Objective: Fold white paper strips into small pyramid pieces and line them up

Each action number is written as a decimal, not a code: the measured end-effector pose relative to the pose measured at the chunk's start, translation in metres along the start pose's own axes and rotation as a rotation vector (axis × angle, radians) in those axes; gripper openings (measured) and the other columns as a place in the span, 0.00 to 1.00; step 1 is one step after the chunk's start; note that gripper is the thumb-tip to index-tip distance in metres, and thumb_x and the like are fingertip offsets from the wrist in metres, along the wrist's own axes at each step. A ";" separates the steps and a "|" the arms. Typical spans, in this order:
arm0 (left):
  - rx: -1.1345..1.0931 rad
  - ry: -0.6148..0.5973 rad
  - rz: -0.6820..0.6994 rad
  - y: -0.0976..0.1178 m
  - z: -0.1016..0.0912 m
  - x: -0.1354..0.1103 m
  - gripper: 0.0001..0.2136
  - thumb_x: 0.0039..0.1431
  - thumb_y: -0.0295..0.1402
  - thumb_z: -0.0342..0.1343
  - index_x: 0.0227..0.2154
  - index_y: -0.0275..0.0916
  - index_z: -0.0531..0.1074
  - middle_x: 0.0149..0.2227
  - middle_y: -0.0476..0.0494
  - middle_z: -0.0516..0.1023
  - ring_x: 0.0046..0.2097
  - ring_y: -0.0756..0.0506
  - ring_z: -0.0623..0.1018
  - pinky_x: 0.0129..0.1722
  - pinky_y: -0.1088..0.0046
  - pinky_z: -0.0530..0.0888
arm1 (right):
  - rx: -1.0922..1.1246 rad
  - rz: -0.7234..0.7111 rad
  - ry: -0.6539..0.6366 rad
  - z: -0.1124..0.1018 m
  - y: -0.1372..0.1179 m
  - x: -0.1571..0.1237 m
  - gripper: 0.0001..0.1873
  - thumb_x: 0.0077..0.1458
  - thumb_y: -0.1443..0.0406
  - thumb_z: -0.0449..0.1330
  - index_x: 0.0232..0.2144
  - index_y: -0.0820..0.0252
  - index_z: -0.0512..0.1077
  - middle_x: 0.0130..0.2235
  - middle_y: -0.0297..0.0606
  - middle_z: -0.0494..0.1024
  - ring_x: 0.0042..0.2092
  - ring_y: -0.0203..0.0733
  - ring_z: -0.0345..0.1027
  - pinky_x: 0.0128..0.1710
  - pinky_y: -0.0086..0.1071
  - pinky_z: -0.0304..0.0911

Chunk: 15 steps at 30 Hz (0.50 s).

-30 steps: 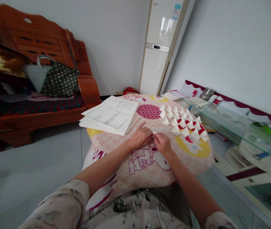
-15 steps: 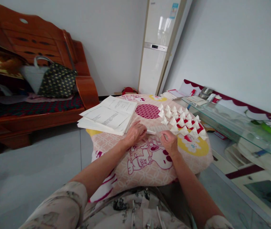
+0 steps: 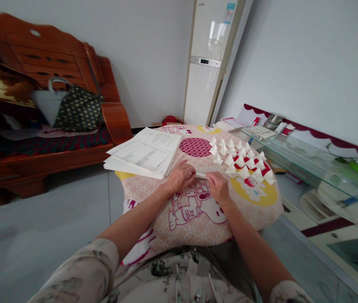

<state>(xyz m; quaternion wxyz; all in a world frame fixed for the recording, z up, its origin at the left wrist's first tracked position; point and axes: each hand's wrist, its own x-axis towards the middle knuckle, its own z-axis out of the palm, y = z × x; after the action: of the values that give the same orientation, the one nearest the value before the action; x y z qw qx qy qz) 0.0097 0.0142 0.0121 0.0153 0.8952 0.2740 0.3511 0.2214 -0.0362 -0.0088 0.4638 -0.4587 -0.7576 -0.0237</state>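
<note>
My left hand [image 3: 180, 176] and my right hand [image 3: 218, 186] rest on a cartoon-printed pillow [image 3: 194, 219] on my lap. Between their pinched fingertips lies a narrow folded strip of white paper [image 3: 200, 175], each hand holding one end. Just beyond, to the right, several small folded white paper triangles [image 3: 240, 162] stand in rows on the pillow. A stack of printed paper sheets [image 3: 144, 153] lies on the pillow's far left corner, close to my left hand.
A wooden bench [image 3: 49, 126] with a patterned bag [image 3: 78, 108] stands at the left. A tall white air conditioner [image 3: 208, 63] fills the corner. A glass-topped table [image 3: 311, 168] with papers and small items runs along the right. Grey floor lies at the left.
My right hand drew away to the right along the strip half a second ago and has come back closer to my left hand. The left hand has barely moved.
</note>
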 end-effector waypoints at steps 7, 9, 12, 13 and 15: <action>-0.049 0.220 -0.280 -0.022 -0.008 -0.006 0.04 0.58 0.30 0.51 0.32 0.39 0.71 0.33 0.44 0.78 0.38 0.45 0.77 0.51 0.62 0.73 | 0.080 0.219 0.135 -0.018 0.009 -0.001 0.13 0.59 0.59 0.54 0.30 0.56 0.75 0.32 0.41 0.79 0.36 0.46 0.72 0.40 0.38 0.67; -0.082 0.283 -0.397 -0.024 -0.008 -0.007 0.05 0.57 0.31 0.52 0.32 0.38 0.72 0.34 0.43 0.79 0.38 0.45 0.78 0.44 0.66 0.75 | 0.195 0.355 0.205 -0.019 0.010 0.000 0.11 0.56 0.57 0.57 0.29 0.56 0.74 0.29 0.38 0.78 0.33 0.45 0.71 0.37 0.37 0.67; -0.214 0.292 -0.430 -0.020 -0.005 -0.005 0.07 0.59 0.31 0.51 0.35 0.36 0.74 0.36 0.43 0.80 0.38 0.46 0.78 0.43 0.67 0.76 | 0.533 0.614 0.305 -0.016 0.012 0.002 0.10 0.50 0.57 0.62 0.27 0.57 0.73 0.25 0.34 0.76 0.28 0.42 0.69 0.30 0.35 0.67; -0.276 0.282 -0.413 -0.017 -0.004 -0.004 0.08 0.60 0.31 0.51 0.38 0.36 0.74 0.37 0.42 0.80 0.39 0.46 0.79 0.43 0.67 0.76 | 0.669 0.697 0.316 -0.015 0.012 0.002 0.09 0.48 0.57 0.63 0.26 0.57 0.73 0.25 0.33 0.76 0.28 0.42 0.69 0.28 0.34 0.67; -0.410 0.256 -0.376 -0.014 -0.001 -0.002 0.13 0.60 0.30 0.52 0.46 0.35 0.73 0.42 0.40 0.80 0.41 0.46 0.79 0.43 0.67 0.77 | 0.900 0.835 0.308 -0.014 0.014 0.002 0.08 0.44 0.59 0.65 0.26 0.57 0.73 0.25 0.34 0.78 0.27 0.42 0.70 0.26 0.35 0.68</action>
<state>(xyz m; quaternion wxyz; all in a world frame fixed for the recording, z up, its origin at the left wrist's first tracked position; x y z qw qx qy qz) 0.0014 0.0249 0.0091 0.2257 0.7555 0.3580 0.5001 0.2406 -0.0328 -0.0048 0.6851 -0.4670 -0.3754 0.4143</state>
